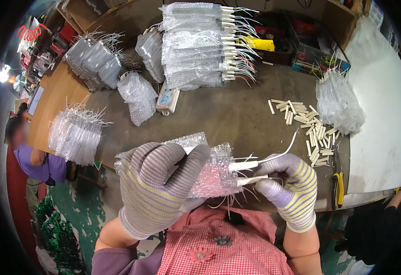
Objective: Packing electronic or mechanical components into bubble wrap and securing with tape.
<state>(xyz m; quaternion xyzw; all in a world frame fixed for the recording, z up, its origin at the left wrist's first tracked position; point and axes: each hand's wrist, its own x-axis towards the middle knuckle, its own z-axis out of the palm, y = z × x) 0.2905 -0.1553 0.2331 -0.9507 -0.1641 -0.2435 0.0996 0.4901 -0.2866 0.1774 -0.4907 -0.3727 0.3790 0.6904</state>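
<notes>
Both my hands wear striped knit gloves. My left hand point(157, 185) is closed around a bubble-wrapped packet point(216, 179), its thumb pressed on top, in front of my apron. Out of the packet's right end come a white tube point(245, 166) with a white wire curving up from it, and a second white tube point(253, 180) just nearer me. My right hand point(292, 190) pinches at the end of that nearer tube, where wires run between thumb and fingers. Several thin wires hang below the packet. More bubble wrap point(193, 139) lies behind my left hand.
A tall stack of wrapped packets point(191, 46) stands at the back. Other wired bundles point(74, 135) sit at left, another point(338, 103) at right. Loose white tubes point(317, 133) are scattered near yellow-handled pliers point(340, 189). A socket box point(167, 100) lies mid-table; another person point(38, 160) sits far left.
</notes>
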